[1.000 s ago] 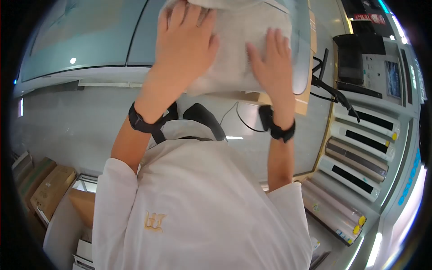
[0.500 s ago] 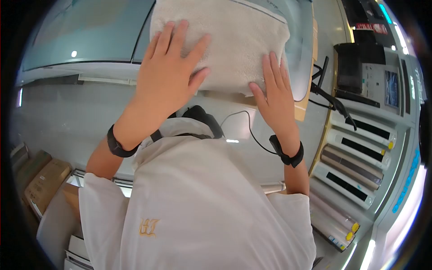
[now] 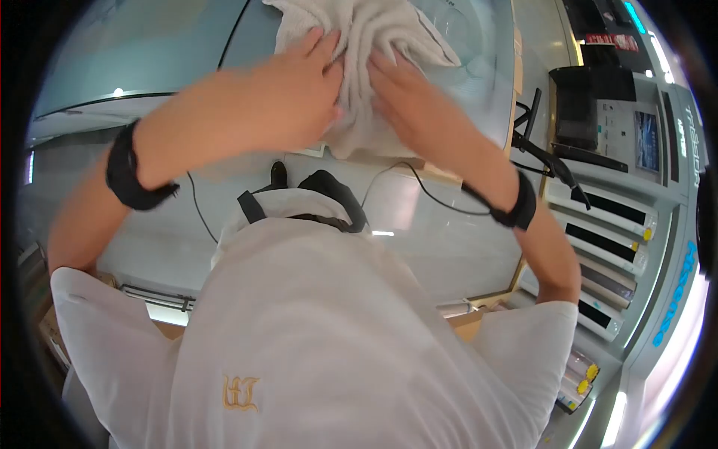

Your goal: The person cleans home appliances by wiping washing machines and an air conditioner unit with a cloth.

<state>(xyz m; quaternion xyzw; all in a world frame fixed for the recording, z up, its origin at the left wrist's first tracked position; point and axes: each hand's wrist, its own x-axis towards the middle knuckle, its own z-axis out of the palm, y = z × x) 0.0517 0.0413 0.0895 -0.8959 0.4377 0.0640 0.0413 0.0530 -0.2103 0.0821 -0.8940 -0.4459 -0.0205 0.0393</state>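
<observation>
A cream towel (image 3: 358, 93) lies bunched on a glossy pale blue-grey surface (image 3: 482, 90), with raised folds down its middle. My left hand (image 3: 303, 93) presses in on the left of the folds, its fingers curled against the cloth. From the other side, my right hand (image 3: 407, 93) closes on the towel, fingertips sunk partly out of sight in it. The gathered cloth is squeezed between the two hands. Both hands are slightly blurred.
Another glossy panel (image 3: 142, 56) stands at the left, past a dark seam. A black cable (image 3: 430, 196) hangs near my right forearm. At the right are a black stand (image 3: 550, 161) and several air-conditioner units (image 3: 602, 202) on a display wall.
The towel went from spread nearly flat to bunched in folds. My hands moved inward towards each other, from flat with fingers stretched to closed on the cloth. My elbows swung outward.
</observation>
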